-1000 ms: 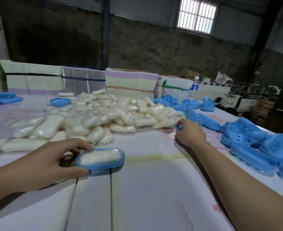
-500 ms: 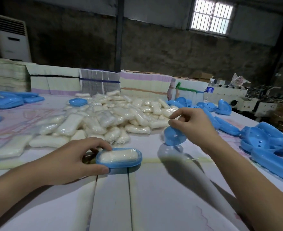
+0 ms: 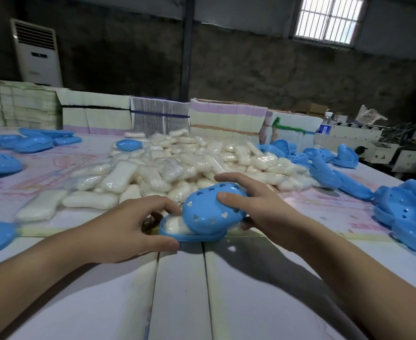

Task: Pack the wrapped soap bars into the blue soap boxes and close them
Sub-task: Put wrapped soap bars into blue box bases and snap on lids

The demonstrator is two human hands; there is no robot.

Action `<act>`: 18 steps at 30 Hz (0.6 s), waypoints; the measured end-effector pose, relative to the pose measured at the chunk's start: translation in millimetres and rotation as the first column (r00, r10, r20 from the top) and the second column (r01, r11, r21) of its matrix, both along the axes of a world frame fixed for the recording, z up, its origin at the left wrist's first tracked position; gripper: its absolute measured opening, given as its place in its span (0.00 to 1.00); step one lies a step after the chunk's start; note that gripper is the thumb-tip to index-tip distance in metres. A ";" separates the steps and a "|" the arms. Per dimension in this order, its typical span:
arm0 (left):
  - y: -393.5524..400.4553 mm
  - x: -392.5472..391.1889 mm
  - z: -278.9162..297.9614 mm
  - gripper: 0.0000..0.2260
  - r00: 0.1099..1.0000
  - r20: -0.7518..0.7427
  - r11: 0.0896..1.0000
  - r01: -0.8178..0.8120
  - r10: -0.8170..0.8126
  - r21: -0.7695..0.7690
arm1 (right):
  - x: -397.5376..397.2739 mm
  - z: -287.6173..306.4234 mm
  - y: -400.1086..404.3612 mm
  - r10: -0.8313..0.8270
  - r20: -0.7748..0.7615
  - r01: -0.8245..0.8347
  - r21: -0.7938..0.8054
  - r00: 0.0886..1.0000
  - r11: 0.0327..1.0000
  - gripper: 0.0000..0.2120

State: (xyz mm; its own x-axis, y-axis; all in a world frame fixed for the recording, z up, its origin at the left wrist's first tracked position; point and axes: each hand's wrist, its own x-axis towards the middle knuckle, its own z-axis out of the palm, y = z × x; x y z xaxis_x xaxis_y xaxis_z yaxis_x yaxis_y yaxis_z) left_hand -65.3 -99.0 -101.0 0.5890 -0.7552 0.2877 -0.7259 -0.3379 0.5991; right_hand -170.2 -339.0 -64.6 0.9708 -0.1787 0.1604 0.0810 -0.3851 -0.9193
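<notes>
While the left hand point(image 3: 126, 227) pinches the left end of the soap box base point(image 3: 177, 235) against the table point(image 3: 239, 303), thumb on the near rim and fingers curled over the far side, the right hand point(image 3: 263, 212) grips the blue lid point(image 3: 214, 209) and has it tilted over that base! Thumb on the lid's top, fingers wrapped round its far and right side. The wrapped soap bar point(image 3: 175, 225) lies inside the base, only its left part showing from under the lid. All this sits near the middle of the table, just on the near side of the big soap pile point(image 3: 177, 168).

Now, what matters: the base's long axis runs left to right, and the lid's long axis looks close to the same line. The lid's right end is down at the base's right rim; its left end rides high, so the opening gapes toward the left hand. As I read it, the lid needs to swing down leftward to close, with the left hand the nearer one to steady it. More lids and bases point(image 3: 403, 217) wait along the right edge.
</notes>
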 end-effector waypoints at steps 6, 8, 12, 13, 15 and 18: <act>-1.3 -2.8 2.0 0.25 1.000 -0.003 1.000 -0.016 0.016 0.004 | 7.8 -13.1 3.9 0.000 0.096 0.029 -0.300 0.995 0.953 0.16; -1.4 -3.6 3.7 0.24 1.000 -0.002 1.000 -0.012 0.012 0.008 | 3.5 -10.0 5.9 0.100 0.018 -0.083 -0.427 0.995 0.901 0.20; -2.0 -5.7 5.8 0.23 1.000 -0.007 1.000 0.002 -0.002 0.011 | -3.8 -8.8 12.0 0.216 -0.214 -0.302 -0.575 0.953 0.761 0.40; -1.8 -5.8 6.0 0.23 1.000 -0.009 1.000 0.003 -0.003 0.009 | -4.4 -9.3 12.6 0.216 -0.193 -0.290 -0.619 0.957 0.730 0.42; -1.3 -6.0 6.1 0.23 1.000 -0.015 1.000 0.008 -0.008 0.006 | -5.1 -9.0 13.4 0.238 -0.105 -0.242 -0.699 0.966 0.673 0.40; -1.6 -5.4 5.7 0.23 1.000 -0.020 1.000 0.008 -0.008 0.003 | -2.7 -9.1 11.8 0.281 0.020 -0.188 -0.696 0.959 0.692 0.36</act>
State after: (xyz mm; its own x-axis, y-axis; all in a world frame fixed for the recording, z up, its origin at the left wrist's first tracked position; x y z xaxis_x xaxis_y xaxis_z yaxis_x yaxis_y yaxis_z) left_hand -70.8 -100.6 -95.3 0.5884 -0.7607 0.2741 -0.7166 -0.3337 0.6124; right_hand -172.9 -327.3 -73.7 0.9314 0.2558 0.2588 0.3430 -0.8547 -0.3897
